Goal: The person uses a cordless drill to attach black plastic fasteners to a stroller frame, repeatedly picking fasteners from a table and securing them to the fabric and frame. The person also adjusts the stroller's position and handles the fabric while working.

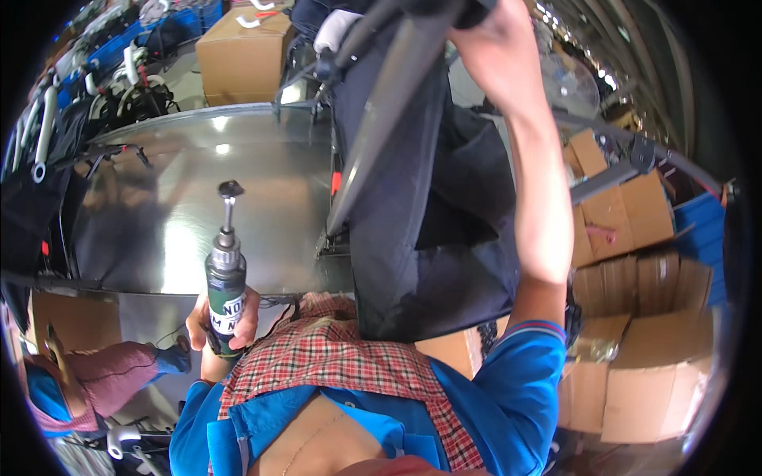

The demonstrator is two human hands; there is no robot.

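Observation:
My left hand (246, 321) is wrapped around a dark green and black power screwdriver (225, 278), held upright in front of my body. At the tip of its bit sits a small black piece (231, 189). My right hand (494, 38) reaches up to the top edge of the view and grips the dark frame (397, 103) of a folding item with black fabric (389, 206). Its fingertips are partly hidden behind the dark part. The frame and fabric stand tilted over the right side of the metal table, close against my checked apron (333, 349).
The shiny metal table (262, 166) has a rounded far edge. A cardboard box (242, 59) stands behind it. White-ended tubes and black frames (48, 119) crowd the left. Cardboard boxes (659, 381) are stacked on the right. Another person (103, 373) is at the lower left.

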